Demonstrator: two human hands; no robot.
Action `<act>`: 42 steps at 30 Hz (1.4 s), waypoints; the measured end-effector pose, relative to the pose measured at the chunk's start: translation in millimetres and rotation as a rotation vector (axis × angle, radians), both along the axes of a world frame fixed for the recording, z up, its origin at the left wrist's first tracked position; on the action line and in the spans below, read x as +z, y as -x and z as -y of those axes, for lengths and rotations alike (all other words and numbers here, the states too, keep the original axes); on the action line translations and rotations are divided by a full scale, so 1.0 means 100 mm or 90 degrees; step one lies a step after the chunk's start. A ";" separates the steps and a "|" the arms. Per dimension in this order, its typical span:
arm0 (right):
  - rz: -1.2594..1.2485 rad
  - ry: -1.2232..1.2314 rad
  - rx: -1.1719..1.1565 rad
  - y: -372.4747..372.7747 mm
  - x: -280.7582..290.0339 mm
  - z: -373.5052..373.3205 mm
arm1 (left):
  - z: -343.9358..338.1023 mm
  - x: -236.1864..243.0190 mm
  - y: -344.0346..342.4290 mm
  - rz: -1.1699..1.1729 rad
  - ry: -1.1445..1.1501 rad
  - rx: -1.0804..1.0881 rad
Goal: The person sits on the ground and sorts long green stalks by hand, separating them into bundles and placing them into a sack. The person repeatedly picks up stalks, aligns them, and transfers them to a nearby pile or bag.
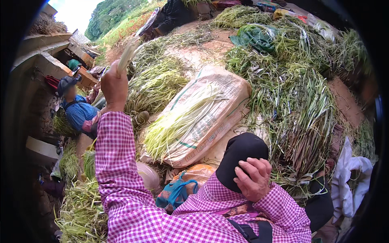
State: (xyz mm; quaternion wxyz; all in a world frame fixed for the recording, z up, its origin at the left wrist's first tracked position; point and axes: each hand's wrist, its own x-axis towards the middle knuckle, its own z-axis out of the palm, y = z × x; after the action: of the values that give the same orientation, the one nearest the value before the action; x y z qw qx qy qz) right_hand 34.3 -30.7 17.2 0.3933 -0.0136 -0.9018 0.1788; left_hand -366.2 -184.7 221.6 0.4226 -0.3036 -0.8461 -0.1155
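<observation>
My left hand [114, 87] is raised at the upper left, its fingers closed round a bunch of pale stalks [130, 52] that points up and to the right. My right hand [254, 180] lies over my black-clad knee [245, 156], fingers slightly apart and bent, with nothing in it. Between my arms and farther off, long yellow-green stalks [184, 121] with white ends are spread on a stuffed woven sack [233, 91].
Heaps of darker green stalks [300, 105] cover the right side, and a yellow-green heap [156, 83] lies beyond the sack. A blue cloth bag [176, 192] sits near my lap. At far right hangs a white cloth [350, 174]. Another person [77, 107] in blue sits at left.
</observation>
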 end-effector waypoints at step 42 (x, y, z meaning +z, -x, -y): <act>0.029 0.095 -0.029 -0.22 -0.64 -0.56 | -1.98 -2.65 -0.82 0.911 -0.228 -0.451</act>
State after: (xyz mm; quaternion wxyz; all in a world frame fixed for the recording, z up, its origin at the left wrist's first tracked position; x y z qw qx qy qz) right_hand 56.6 25.4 -46.9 0.3742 -0.0675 -0.8942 0.2361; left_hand -284.4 13.5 -43.6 -0.2391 -0.3338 -0.7334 -0.5417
